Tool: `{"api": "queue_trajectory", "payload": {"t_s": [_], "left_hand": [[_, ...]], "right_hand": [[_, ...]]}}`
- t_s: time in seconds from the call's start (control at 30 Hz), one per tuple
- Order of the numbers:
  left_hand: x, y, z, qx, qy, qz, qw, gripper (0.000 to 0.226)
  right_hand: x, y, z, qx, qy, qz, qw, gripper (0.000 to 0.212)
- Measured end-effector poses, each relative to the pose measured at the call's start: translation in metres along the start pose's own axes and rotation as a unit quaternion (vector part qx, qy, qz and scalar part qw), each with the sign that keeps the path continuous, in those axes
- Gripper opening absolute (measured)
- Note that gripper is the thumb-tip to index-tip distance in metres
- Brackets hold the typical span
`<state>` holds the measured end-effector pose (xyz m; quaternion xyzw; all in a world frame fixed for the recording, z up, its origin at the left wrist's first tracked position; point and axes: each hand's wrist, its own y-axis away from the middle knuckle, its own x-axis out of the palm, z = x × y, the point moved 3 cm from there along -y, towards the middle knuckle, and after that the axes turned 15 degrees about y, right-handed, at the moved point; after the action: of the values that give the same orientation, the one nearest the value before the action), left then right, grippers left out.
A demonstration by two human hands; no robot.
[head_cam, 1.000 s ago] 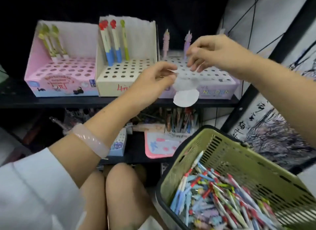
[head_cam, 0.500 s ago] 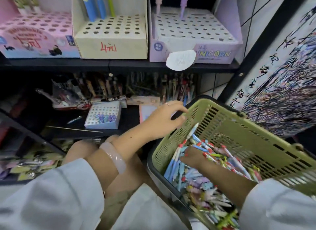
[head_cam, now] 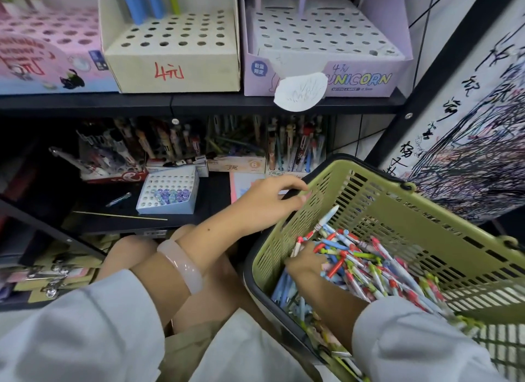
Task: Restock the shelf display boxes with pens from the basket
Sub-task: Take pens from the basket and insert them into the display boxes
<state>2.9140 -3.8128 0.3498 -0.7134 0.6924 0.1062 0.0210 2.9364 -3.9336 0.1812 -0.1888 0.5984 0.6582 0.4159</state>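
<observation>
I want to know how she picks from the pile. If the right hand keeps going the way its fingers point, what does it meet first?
The right hand points into the pens heaped in the green basket; it seems to touch them already. Beyond lies the basket's far wall.

hands (head_cam: pixel 272 202) dropped from shelf to basket (head_cam: pixel 412 211)

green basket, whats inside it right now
A loose heap of pens fills the green basket. The right hand is dug into the heap, hiding its fingers and whether it grips a pen. The basket floor is covered.
</observation>
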Motion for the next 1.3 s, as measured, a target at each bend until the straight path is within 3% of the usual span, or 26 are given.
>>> {"api": "queue_trajectory", "payload": {"t_s": [0.27,0.43,0.63,0.73,0.8,0.87,0.93,1.07,1.13,1.2,1.3], "left_hand": [[0.000,-0.001,-0.001,0.013,0.014,0.000,1.000,0.011],[0.001,-0.003,-0.004,0.010,-0.019,-0.012,1.000,0.014],[0.012,-0.001,-0.019,0.104,-0.078,-0.100,0.986,0.020],[0.032,-0.003,-0.018,0.011,-0.056,-0.064,0.996,0.021],[0.047,-0.004,-0.014,-0.103,0.034,-0.017,0.994,0.029],[0.061,-0.003,-0.015,-0.175,0.252,0.016,0.952,0.030],[0.064,-0.002,-0.019,-0.173,0.383,-0.014,0.907,0.028],[0.053,-0.001,-0.024,-0.131,0.459,-0.084,0.875,0.022],[0.045,-0.001,-0.024,-0.112,0.441,-0.093,0.886,0.020],[0.043,0.001,-0.024,-0.107,0.356,-0.069,0.926,0.016],[0.054,0.006,-0.026,-0.086,0.263,-0.005,0.961,0.021]], "right_hand": [[0.001,-0.001,-0.008,-0.004,-0.070,-0.050,0.996,0.061],[-0.020,0.001,-0.022,-0.053,-0.193,0.011,0.980,0.065],[-0.077,0.031,-0.026,-0.170,-0.197,0.041,0.965,0.023],[-0.117,0.064,-0.015,-0.285,-0.232,-0.002,0.930,0.015],[-0.136,0.087,-0.006,-0.382,-0.220,-0.038,0.897,0.019],[-0.144,0.101,-0.001,-0.424,-0.220,-0.020,0.878,0.022],[-0.147,0.107,0.002,-0.438,-0.224,-0.008,0.871,0.020],[-0.151,0.109,0.004,-0.451,-0.259,-0.006,0.854,0.020],[-0.156,0.108,0.006,-0.432,-0.309,-0.027,0.847,0.016],[-0.164,0.105,0.010,-0.407,-0.376,-0.053,0.831,0.014],[-0.167,0.097,0.024,-0.349,-0.451,-0.026,0.821,0.014]]}}
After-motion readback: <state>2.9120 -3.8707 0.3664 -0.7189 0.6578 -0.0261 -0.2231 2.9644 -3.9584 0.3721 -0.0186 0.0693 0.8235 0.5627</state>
